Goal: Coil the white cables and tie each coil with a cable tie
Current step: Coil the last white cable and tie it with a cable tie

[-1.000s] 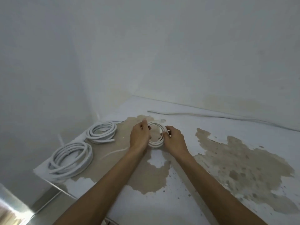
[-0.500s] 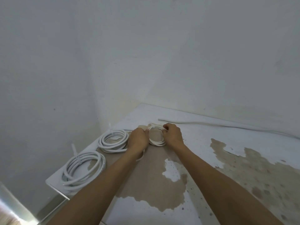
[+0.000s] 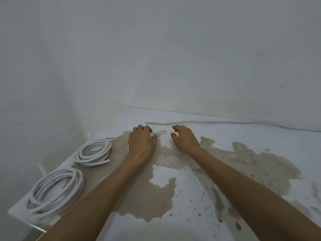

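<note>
Two white cable coils lie at the table's left edge, the farther coil and the nearer, larger coil. A stiff white tail sticks up beside the nearer coil. A straight white cable runs along the back wall. My left hand rests on the table with its fingers curled under, and a thin pale strip shows at its fingertips. My right hand hovers a little to the right with loosely curled fingers and holds nothing. No coil shows between the hands.
The white tabletop has large brown patches of peeled paint. White walls close it in behind and on the left. The table's left corner edge drops off just beside the nearer coil.
The small coil held between both hands in the earlier frames is no longer visible. Both hands have let go and moved slightly apart, and the view has shifted.
</note>
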Motion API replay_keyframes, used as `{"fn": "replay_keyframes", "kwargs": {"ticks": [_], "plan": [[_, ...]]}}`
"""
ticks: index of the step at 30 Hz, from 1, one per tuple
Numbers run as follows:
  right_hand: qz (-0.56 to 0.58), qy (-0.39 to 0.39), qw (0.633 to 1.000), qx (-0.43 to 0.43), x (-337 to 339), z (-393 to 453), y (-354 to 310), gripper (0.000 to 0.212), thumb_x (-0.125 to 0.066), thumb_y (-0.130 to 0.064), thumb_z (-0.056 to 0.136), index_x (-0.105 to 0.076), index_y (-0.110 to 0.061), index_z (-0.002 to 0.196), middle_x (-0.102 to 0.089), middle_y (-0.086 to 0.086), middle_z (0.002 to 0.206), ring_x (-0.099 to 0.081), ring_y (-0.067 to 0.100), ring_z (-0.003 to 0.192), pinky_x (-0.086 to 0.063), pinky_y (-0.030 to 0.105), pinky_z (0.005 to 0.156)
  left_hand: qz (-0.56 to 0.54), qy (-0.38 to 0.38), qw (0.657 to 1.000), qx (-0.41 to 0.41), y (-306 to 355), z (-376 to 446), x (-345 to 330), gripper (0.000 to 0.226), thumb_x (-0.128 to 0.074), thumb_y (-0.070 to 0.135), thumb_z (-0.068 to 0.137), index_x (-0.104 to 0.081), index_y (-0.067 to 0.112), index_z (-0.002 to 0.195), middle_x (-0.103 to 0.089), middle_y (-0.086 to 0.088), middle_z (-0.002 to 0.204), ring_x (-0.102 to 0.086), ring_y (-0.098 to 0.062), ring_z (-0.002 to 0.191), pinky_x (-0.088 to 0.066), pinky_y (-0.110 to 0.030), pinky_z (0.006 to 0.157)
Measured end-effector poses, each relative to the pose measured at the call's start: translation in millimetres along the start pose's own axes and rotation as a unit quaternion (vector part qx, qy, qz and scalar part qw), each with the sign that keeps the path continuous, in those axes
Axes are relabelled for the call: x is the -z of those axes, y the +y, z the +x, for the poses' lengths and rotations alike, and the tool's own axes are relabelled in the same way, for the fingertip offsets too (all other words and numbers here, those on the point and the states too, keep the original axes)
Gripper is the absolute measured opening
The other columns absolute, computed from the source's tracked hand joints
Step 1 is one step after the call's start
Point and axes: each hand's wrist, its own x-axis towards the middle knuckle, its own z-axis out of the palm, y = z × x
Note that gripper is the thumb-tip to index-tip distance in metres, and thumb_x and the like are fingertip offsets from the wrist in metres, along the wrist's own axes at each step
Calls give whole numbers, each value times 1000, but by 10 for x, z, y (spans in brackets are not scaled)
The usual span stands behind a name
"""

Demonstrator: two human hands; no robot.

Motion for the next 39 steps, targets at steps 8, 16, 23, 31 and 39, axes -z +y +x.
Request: {"fn": "replay_keyframes", "kwargs": {"ticks": [8, 16, 23, 31, 39], "plan": [[-103, 34, 993, -53, 754, -160, 1020, 44, -49, -31, 103, -52, -10, 142, -53, 12, 143, -41, 29, 136, -41, 41, 105, -130, -56, 987, -73, 484, 339, -428, 51, -59, 33, 100, -49, 12, 144, -48, -9, 148, -43, -27, 137, -38, -41, 110], [-146, 76, 983, -77, 1072, -252, 1729, 51, -43, -42, 105, -48, -11, 145, -48, 8, 148, -39, 28, 137, -36, 43, 108, -22, -116, 991, -61, 504, 1086, -923, 56, -56, 47, 99, -49, 20, 147, -49, -13, 149, -43, -34, 137, -34, -44, 111], [-149, 67, 985, -60, 1063, -247, 1730, 50, -43, -42, 104, -47, -13, 144, -47, 7, 147, -40, 27, 135, -35, 41, 107, -83, -58, 989, -107, 564, 1243, -1071, 20, -59, 22, 101, -67, 4, 103, -66, -15, 103, -61, -36, 101, -42, -39, 85], [-147, 116, 982, -38, 1264, -458, 1411, 57, -48, -39, 104, -35, -12, 153, -32, 8, 159, -29, 26, 145, -33, 43, 112, -74, 53, 971, -221, 978, 935, -382, 21, -54, 26, 103, -62, 10, 93, -56, 3, 73, -56, -30, 71, -32, -41, 78], [-208, 188, 960, 13, 1914, -1094, 995, 57, -47, -39, 105, -38, -10, 152, -42, 12, 153, -30, 31, 146, -22, 46, 121, -163, 65, 959, -221, 1414, 170, 422, 24, -52, 34, 104, -62, 17, 91, -55, 9, 64, -49, -16, 60, -30, -34, 79]]}}
